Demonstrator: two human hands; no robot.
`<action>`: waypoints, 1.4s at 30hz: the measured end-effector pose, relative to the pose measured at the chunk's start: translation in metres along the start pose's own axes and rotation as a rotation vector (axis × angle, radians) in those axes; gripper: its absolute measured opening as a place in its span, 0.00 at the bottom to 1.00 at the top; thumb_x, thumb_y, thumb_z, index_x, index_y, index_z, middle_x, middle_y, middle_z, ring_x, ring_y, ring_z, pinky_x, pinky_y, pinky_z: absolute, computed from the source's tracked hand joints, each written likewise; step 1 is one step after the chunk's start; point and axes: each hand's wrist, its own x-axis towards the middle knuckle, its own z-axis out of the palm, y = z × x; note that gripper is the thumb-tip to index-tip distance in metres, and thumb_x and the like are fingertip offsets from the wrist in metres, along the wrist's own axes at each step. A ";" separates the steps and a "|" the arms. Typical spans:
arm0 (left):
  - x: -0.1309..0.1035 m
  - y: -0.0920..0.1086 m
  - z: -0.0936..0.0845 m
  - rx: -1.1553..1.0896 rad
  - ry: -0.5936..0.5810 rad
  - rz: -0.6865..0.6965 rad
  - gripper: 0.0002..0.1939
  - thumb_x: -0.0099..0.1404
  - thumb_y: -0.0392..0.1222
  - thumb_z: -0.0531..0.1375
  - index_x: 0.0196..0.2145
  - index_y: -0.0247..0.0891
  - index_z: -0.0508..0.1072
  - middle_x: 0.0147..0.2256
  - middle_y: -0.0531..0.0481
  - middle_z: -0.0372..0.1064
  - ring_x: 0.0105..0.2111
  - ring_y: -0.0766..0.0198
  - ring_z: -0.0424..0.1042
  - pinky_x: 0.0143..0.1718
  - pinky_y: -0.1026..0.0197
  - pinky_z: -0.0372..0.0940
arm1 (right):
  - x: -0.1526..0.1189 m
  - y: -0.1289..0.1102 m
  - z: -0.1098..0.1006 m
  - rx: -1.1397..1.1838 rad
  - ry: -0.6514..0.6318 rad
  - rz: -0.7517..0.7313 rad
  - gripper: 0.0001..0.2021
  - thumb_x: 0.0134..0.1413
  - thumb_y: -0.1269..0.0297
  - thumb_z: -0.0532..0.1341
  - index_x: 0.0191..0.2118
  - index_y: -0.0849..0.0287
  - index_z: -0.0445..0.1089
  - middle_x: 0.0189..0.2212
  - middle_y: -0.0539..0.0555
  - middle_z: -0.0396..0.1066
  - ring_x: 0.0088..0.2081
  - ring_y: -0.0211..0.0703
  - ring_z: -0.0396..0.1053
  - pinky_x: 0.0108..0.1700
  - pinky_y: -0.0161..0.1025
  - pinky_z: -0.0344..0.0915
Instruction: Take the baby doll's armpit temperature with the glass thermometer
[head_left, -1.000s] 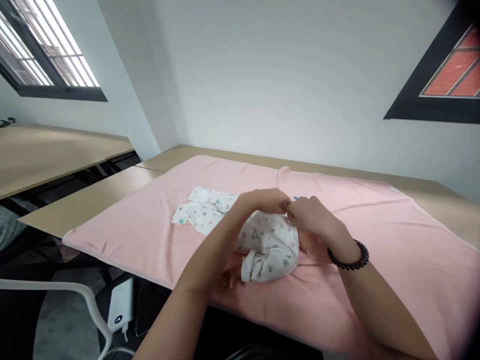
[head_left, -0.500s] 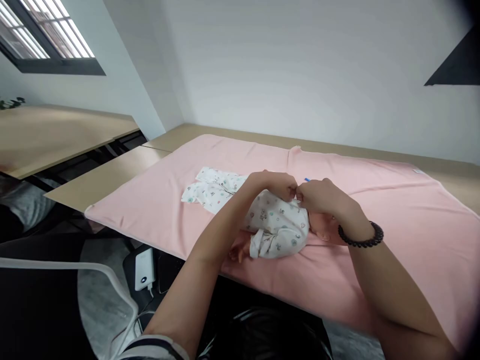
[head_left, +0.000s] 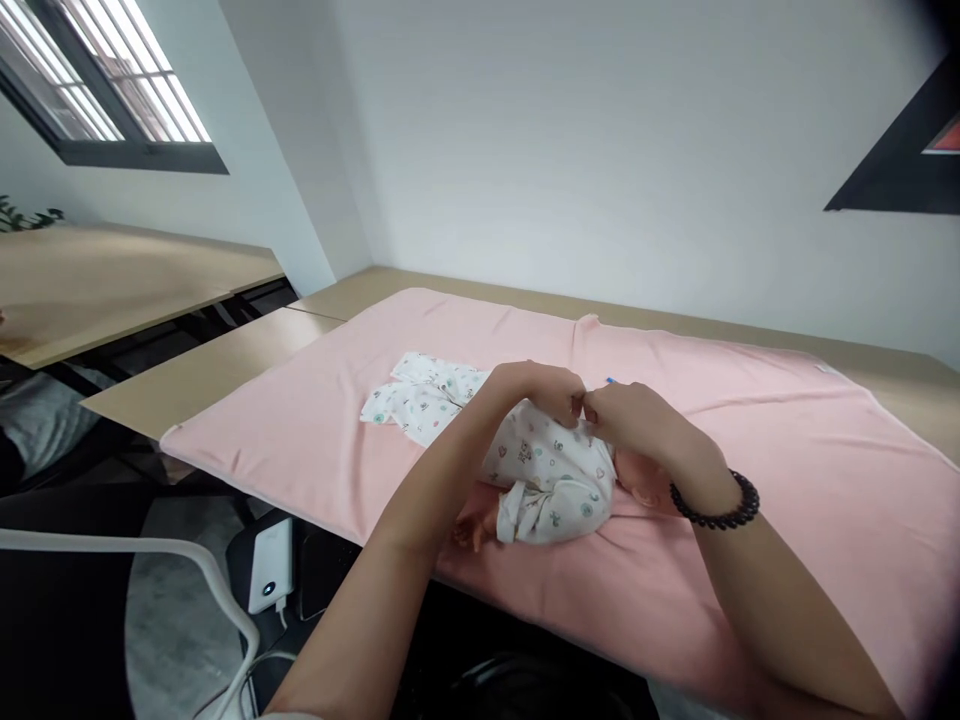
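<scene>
A baby doll [head_left: 641,478] lies on its back, dressed in a white patterned baby shirt [head_left: 544,450] and matching trousers [head_left: 427,395]. Over the upper front of the shirt, near the neck, my left hand [head_left: 551,393] and my right hand [head_left: 634,415] meet with curled fingers. Both are closed in a pinch at the shirt's cloth; the backs of the hands hide the exact spot. My right hand and wrist cover part of the doll's head. A small doll hand [head_left: 476,528] pokes out of the near sleeve. A dark bead bracelet [head_left: 724,515] circles my right wrist.
A pink blanket [head_left: 787,440] covers most of the table [head_left: 255,355], which stands against a white wall. Below its near edge sits a white power bank [head_left: 271,565] with a cable, beside a pale curved tube [head_left: 150,545]. Another table [head_left: 135,275] stands at the left.
The view has tilted up slightly, so everything sits a little lower. Both hands stay together at the upper front of the shirt; the doll lies as before.
</scene>
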 end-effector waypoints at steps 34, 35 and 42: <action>0.000 0.004 0.002 -0.026 0.070 -0.049 0.20 0.70 0.49 0.60 0.54 0.35 0.71 0.53 0.43 0.69 0.49 0.56 0.72 0.49 0.49 0.71 | 0.021 0.020 0.025 0.267 -0.082 -0.027 0.13 0.51 0.69 0.56 0.25 0.57 0.47 0.21 0.46 0.48 0.23 0.34 0.43 0.27 0.38 0.43; -0.002 0.003 0.003 -0.028 0.081 -0.045 0.19 0.69 0.48 0.60 0.53 0.35 0.71 0.52 0.43 0.70 0.49 0.56 0.72 0.50 0.49 0.71 | 0.020 0.020 0.024 0.273 -0.080 -0.025 0.13 0.50 0.69 0.56 0.26 0.57 0.47 0.22 0.46 0.48 0.23 0.34 0.42 0.27 0.38 0.43; -0.017 -0.014 0.022 -0.112 0.147 -0.042 0.27 0.53 0.29 0.60 0.52 0.34 0.76 0.47 0.42 0.75 0.47 0.55 0.68 0.49 0.56 0.64 | 0.018 0.018 0.016 0.264 -0.085 -0.048 0.14 0.53 0.71 0.55 0.24 0.57 0.46 0.22 0.47 0.51 0.24 0.36 0.46 0.29 0.38 0.45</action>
